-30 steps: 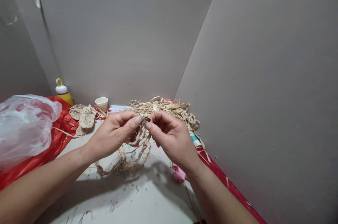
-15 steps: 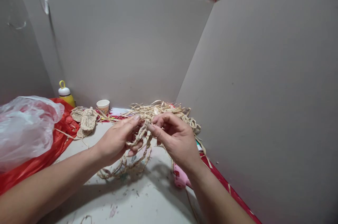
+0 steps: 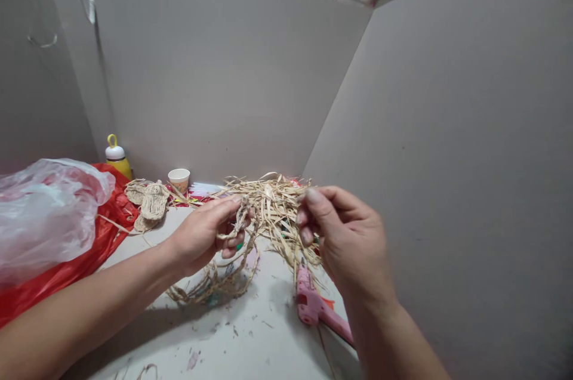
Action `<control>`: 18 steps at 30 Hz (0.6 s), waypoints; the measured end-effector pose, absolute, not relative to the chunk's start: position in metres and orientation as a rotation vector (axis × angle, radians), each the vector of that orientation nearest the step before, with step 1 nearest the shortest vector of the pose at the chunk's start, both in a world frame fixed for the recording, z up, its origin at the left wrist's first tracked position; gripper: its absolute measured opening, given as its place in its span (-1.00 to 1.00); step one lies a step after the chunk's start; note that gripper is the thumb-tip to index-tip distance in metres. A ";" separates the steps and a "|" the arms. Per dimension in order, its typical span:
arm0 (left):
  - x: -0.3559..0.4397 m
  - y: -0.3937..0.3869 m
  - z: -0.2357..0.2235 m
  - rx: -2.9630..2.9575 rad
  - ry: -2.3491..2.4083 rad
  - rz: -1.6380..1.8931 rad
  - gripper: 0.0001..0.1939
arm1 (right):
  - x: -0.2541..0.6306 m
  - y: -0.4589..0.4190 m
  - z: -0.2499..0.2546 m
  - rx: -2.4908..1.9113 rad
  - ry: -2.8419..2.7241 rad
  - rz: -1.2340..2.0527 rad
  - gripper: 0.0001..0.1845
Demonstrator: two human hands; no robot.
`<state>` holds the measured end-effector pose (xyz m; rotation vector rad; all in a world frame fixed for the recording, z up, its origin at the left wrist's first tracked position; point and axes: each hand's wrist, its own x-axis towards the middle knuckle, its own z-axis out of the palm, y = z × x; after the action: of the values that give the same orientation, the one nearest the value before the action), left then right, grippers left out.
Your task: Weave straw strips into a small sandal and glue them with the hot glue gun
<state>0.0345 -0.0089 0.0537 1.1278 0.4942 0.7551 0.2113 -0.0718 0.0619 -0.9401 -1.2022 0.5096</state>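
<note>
Between the thumb and fingers of my left hand (image 3: 210, 225) is a braided straw cord (image 3: 242, 219), bent into a small loop. Its slack length hangs in a wider ring below, low over the table. My right hand (image 3: 344, 237) is apart from the cord, to its right, with thumb and fingertips pinched together. Whether anything thin is between those fingertips I cannot make out. Under my right hand a pink glue gun (image 3: 308, 302) lies on the table, its nozzle pointing away. Behind both hands spreads a pile of loose dry straw strips (image 3: 273, 201).
Woven straw pieces (image 3: 154, 201) lie at the back left, near a paper cup (image 3: 179, 179) and a yellow bottle (image 3: 119, 159). White sticks (image 3: 203, 190) are beside the cup. A clear plastic bag (image 3: 49, 219) on red plastic (image 3: 119, 213) covers the left. Grey panels (image 3: 215, 70) enclose the table.
My right hand has let go of the braided cord and moved right, uncovering more of the glue gun and straw. My left hand still holds the cord. The view has shifted slightly.
</note>
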 end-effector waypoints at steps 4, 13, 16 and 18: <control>0.038 -0.006 0.048 1.235 0.511 0.852 -0.74 | 0.195 -0.072 0.057 -0.997 -1.296 0.573 -0.87; 0.041 -0.007 0.041 1.515 0.564 0.854 -0.73 | 0.186 -0.062 0.045 -0.988 -1.365 0.618 -0.92; 0.041 -0.007 0.043 1.450 0.526 0.817 -0.70 | 0.194 -0.061 0.048 -0.955 -1.364 0.682 -0.96; 0.039 -0.005 0.045 1.357 0.460 0.764 -0.67 | 0.199 -0.061 0.050 -0.930 -1.356 0.694 -0.98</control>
<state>0.0390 -0.0053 0.0454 1.3573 0.4598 0.7637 0.1988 -0.0613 0.0503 -0.9297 -1.3556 0.6943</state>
